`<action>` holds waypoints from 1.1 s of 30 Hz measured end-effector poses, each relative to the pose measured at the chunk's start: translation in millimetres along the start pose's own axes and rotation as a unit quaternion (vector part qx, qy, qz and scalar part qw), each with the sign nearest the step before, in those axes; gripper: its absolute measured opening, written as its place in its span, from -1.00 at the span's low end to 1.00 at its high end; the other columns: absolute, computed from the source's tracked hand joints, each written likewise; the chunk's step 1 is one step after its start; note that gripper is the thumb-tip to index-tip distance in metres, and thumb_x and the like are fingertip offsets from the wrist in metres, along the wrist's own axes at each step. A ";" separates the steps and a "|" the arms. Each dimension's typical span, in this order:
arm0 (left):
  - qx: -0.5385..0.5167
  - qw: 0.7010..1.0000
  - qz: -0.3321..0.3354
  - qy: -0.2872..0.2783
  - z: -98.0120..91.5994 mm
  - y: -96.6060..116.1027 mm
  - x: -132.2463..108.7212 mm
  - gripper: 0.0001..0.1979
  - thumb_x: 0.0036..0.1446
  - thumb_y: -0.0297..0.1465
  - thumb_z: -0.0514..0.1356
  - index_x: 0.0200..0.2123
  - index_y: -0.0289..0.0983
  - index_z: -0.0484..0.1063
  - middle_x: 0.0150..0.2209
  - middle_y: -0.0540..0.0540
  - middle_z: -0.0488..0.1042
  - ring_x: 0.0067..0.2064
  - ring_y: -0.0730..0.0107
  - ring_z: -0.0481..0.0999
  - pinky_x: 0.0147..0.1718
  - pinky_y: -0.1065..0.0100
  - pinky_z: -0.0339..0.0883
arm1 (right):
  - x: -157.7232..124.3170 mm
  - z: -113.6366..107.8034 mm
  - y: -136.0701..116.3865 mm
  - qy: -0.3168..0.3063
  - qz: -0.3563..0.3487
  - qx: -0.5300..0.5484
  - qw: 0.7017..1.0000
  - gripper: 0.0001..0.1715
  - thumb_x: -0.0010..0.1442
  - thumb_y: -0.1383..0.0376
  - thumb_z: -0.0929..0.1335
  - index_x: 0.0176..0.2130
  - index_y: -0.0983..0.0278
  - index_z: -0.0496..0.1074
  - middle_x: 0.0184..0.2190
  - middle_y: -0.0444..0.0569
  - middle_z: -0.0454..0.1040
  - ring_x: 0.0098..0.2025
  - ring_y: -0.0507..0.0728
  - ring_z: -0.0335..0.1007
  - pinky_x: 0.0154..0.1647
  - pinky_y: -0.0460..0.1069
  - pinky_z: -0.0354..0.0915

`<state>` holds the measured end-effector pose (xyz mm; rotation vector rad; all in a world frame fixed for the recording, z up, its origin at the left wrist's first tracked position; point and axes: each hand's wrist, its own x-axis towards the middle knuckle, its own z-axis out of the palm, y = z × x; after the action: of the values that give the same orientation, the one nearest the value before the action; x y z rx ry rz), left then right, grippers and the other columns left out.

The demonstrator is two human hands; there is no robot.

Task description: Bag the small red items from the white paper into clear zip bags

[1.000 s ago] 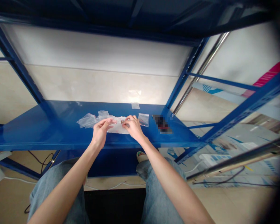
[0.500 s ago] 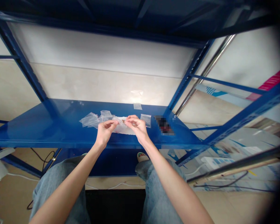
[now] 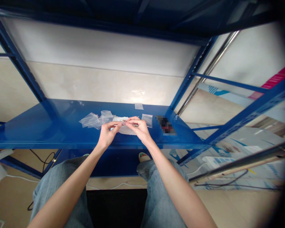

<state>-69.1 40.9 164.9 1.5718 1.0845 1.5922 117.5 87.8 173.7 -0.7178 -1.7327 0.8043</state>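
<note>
Your two hands are pinching at the top edge of a whitish plastic wrap [image 3: 123, 129], which lies on the blue steel shelf [image 3: 38, 136] in front of you. Your left hand [image 3: 109, 134] and right hand [image 3: 138, 129] are both curled, not clenched into fists, with the fingertips [image 3: 130, 123] meeting just above the wrap. Exactly what they grip is too small to tell, though it appears to be the wrap's edge.

Just left of your left hand lies a loose heap of clear zip bags [image 3: 91, 120], touching the wrap. Just beyond your right hand sits a single clear bag [image 3: 147, 120], and a small clear square [image 3: 139, 106] lies alone further back. To the right, a dark object [image 3: 165, 125] is blurred beyond recognition.

Below the shelf, your jeans [image 3: 59, 186] and a sandal [image 3: 143, 156] show. Off to the right, a white power strip [image 3: 216, 161] sits on the floor.
</note>
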 end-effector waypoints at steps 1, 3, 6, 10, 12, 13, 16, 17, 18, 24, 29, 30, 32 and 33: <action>-0.005 1.000 0.001 0.000 -0.1 -0.3 0.2 -0.70 0.18 -0.13 0.32 -0.19 -0.22 0.69 -0.16 -0.16 0.69 -0.14 0.12 0.65 -0.16 0.22 0.49 | -0.2 0.0 0.2 0.003 -0.001 -0.003 1.000 -0.77 0.18 0.07 0.51 -0.29 0.17 0.67 -0.19 0.02 0.58 -0.06 0.19 0.50 0.01 0.09 0.38; -0.020 1.000 0.000 -0.001 -0.1 -0.4 0.2 -0.69 0.18 -0.13 0.32 -0.18 -0.22 0.69 -0.14 -0.16 0.68 -0.13 0.12 0.64 -0.17 0.23 0.49 | -0.3 0.0 0.0 0.008 -0.004 -0.011 1.000 -0.77 0.19 0.08 0.50 -0.29 0.17 0.67 -0.20 0.02 0.58 -0.08 0.19 0.50 0.00 0.09 0.38; -0.050 0.999 -0.018 -0.001 0.4 0.6 -0.3 -0.67 0.16 -0.11 0.34 -0.18 -0.24 0.68 -0.14 -0.18 0.68 -0.13 0.12 0.64 -0.22 0.25 0.50 | -0.2 -0.2 -3.1 0.017 -0.014 -0.035 0.999 -0.75 0.24 0.08 0.47 -0.30 0.19 0.66 -0.23 0.01 0.59 -0.11 0.19 0.51 -0.01 0.08 0.36; -0.088 0.995 -0.046 0.019 1.3 2.9 -0.8 -0.65 0.15 -0.10 0.34 -0.20 -0.27 0.66 -0.19 -0.19 0.68 -0.20 0.17 0.65 -0.30 0.30 0.50 | -0.3 -0.6 -11.3 0.013 -0.039 -0.088 0.995 -0.67 0.35 0.07 0.38 -0.30 0.20 0.64 -0.24 0.00 0.58 -0.09 0.18 0.48 0.01 0.08 0.32; -0.103 0.993 -0.057 0.029 1.8 3.9 -0.9 -0.64 0.15 -0.09 0.34 -0.22 -0.28 0.66 -0.20 -0.19 0.67 -0.25 0.20 0.66 -0.34 0.32 0.50 | -1.2 -0.6 -14.7 0.005 -0.055 -0.113 0.992 -0.71 0.35 0.10 0.38 -0.26 0.19 0.63 -0.22 0.00 0.57 -0.08 0.18 0.46 0.03 0.09 0.30; -0.110 0.991 -0.065 0.034 2.1 4.4 -1.1 -0.63 0.14 -0.09 0.34 -0.23 -0.29 0.65 -0.22 -0.19 0.67 -0.27 0.21 0.66 -0.37 0.33 0.49 | -1.8 -0.5 -15.8 0.000 -0.064 -0.125 0.990 -0.73 0.35 0.12 0.38 -0.25 0.19 0.62 -0.21 -0.01 0.56 -0.07 0.18 0.45 0.04 0.09 0.28; -0.121 0.988 -0.089 0.040 2.7 6.9 -2.3 -0.59 0.10 -0.06 0.36 -0.23 -0.31 0.64 -0.24 -0.20 0.67 -0.29 0.20 0.66 -0.45 0.36 0.48 | -3.8 0.1 -17.8 -0.016 -0.084 -0.165 0.983 -0.80 0.37 0.17 0.37 -0.22 0.18 0.59 -0.20 -0.01 0.53 -0.07 0.19 0.41 0.04 0.10 0.26; -0.121 0.987 -0.095 0.037 2.8 8.4 -2.9 -0.57 0.10 -0.04 0.36 -0.22 -0.31 0.63 -0.24 -0.21 0.66 -0.30 0.19 0.66 -0.48 0.38 0.46 | -4.5 0.4 -18.4 -0.023 -0.087 -0.180 0.980 -0.81 0.37 0.18 0.37 -0.21 0.18 0.57 -0.20 -0.01 0.52 -0.07 0.20 0.39 0.04 0.11 0.26; -0.119 0.987 -0.100 0.032 2.6 10.2 -3.5 -0.56 0.10 -0.03 0.35 -0.21 -0.32 0.62 -0.24 -0.21 0.66 -0.30 0.19 0.66 -0.51 0.39 0.45 | -5.0 0.5 -19.2 -0.030 -0.087 -0.193 0.977 -0.83 0.36 0.19 0.37 -0.21 0.17 0.56 -0.20 -0.01 0.51 -0.07 0.21 0.37 0.04 0.11 0.25; -0.137 0.970 -0.159 -0.121 -2.7 23.3 -7.2 -0.48 0.06 -0.09 0.41 0.00 -0.20 0.42 -0.10 -0.18 0.63 -0.30 0.23 0.66 -0.54 0.46 0.36 | -8.4 2.4 -29.2 -0.069 -0.095 -0.206 0.971 -0.84 0.39 0.26 0.32 -0.23 0.17 0.49 -0.15 0.00 0.44 -0.02 0.22 0.32 0.07 0.12 0.25; -0.140 0.939 -0.207 -0.238 -6.9 22.4 -9.5 -0.36 0.11 -0.16 0.39 0.18 -0.22 0.29 -0.18 -0.20 0.64 -0.22 0.18 0.67 -0.29 0.33 0.43 | -13.6 4.0 -37.7 -0.083 -0.114 -0.160 0.977 -0.85 0.39 0.29 0.31 -0.20 0.16 0.50 -0.11 -0.01 0.43 0.02 0.20 0.33 0.13 0.12 0.24; -0.138 0.939 -0.202 -0.243 -7.6 22.0 -9.6 -0.36 0.12 -0.17 0.39 0.20 -0.22 0.30 -0.17 -0.20 0.64 -0.19 0.17 0.66 -0.26 0.31 0.43 | -14.5 3.6 -39.3 -0.087 -0.111 -0.150 0.978 -0.86 0.39 0.28 0.32 -0.19 0.16 0.51 -0.11 -0.01 0.43 0.03 0.20 0.33 0.15 0.13 0.24; -0.143 0.933 -0.192 -0.269 -9.2 23.1 -9.9 -0.39 0.13 -0.20 0.38 0.20 -0.21 0.33 -0.11 -0.22 0.63 -0.12 0.15 0.65 -0.24 0.30 0.43 | -15.8 1.9 -42.8 -0.096 -0.102 -0.132 0.981 -0.85 0.38 0.24 0.34 -0.20 0.16 0.53 -0.08 -0.02 0.44 0.06 0.21 0.33 0.18 0.15 0.23; -0.155 0.924 -0.193 -0.291 -10.1 24.7 -10.3 -0.43 0.15 -0.21 0.38 0.19 -0.21 0.37 -0.07 -0.24 0.62 -0.08 0.13 0.64 -0.23 0.30 0.43 | -16.4 0.8 -45.0 -0.099 -0.098 -0.123 0.983 -0.82 0.38 0.21 0.34 -0.22 0.16 0.54 -0.07 -0.01 0.45 0.07 0.21 0.34 0.19 0.17 0.23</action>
<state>-75.7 19.5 182.7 1.3757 0.7088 0.8905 117.4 48.0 200.3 -0.6335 -2.0722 0.5470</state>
